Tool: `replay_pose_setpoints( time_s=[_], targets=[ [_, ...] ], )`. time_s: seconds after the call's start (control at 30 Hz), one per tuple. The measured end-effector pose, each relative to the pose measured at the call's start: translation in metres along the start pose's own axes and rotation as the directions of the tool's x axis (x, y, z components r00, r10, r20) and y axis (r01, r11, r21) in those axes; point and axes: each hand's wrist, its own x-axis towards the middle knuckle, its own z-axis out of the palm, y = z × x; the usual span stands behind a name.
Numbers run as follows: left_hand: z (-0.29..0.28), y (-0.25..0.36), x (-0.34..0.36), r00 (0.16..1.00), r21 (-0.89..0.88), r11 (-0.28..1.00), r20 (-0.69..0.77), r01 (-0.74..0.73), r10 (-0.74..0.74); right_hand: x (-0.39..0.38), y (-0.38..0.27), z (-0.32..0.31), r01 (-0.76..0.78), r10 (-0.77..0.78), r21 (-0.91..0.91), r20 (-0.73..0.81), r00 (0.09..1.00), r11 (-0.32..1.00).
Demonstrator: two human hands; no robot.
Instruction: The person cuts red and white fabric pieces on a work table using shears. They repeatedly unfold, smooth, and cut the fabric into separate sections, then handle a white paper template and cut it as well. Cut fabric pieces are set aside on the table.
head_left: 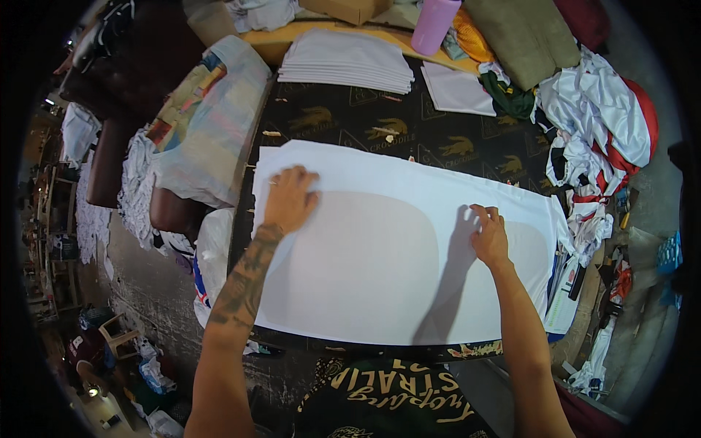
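A wide white cloth (350, 292) lies spread over the dark table in front of me, with a large pale grey rounded shape (365, 255) showing on it and part of a second one at the right. My left hand (292, 197) rests on the cloth's upper left part, its fingers bent and a little blurred, with nothing seen in them. Over the right part, my right hand (491, 235) is held with fingers loosely curled and apart, holding nothing. Its arm casts a long shadow on the cloth. Whether its fingertips touch the cloth I cannot tell.
Beyond the cloth stand a stack of folded white cloth (347, 62), a smaller white piece (458, 89) and a purple tumbler (436, 25). White and red garments (599, 117) heap up at the right. A filled translucent bag (212, 131) sits left of the dark table (321, 120).
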Motion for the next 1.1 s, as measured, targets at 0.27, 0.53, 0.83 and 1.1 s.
replay_pose_setpoints(
  time_s=[0.27,0.53,0.83,1.1],
  targets=[
    [-0.030,0.073,-0.053,0.974,-0.417,0.909,-0.202,0.011,-0.104,-0.042,-0.049,-0.031,0.029,-0.017,0.272,-0.046,0.999,0.962],
    [-0.048,0.037,-0.230,0.821,0.008,0.821,-0.013,0.570,-0.570,-0.208,-0.070,0.001,0.056,-0.101,0.266,0.159,0.982,0.962],
    [0.011,0.065,-0.143,0.963,0.213,0.947,-0.167,0.242,-0.209,-0.275,-0.046,0.003,0.045,-0.123,0.416,0.163,0.979,0.908],
    [0.005,0.048,-0.121,0.961,0.189,0.943,-0.052,0.276,-0.271,-0.354,0.143,-0.036,-0.402,0.472,0.403,-0.087,0.877,0.822]
  ],
)
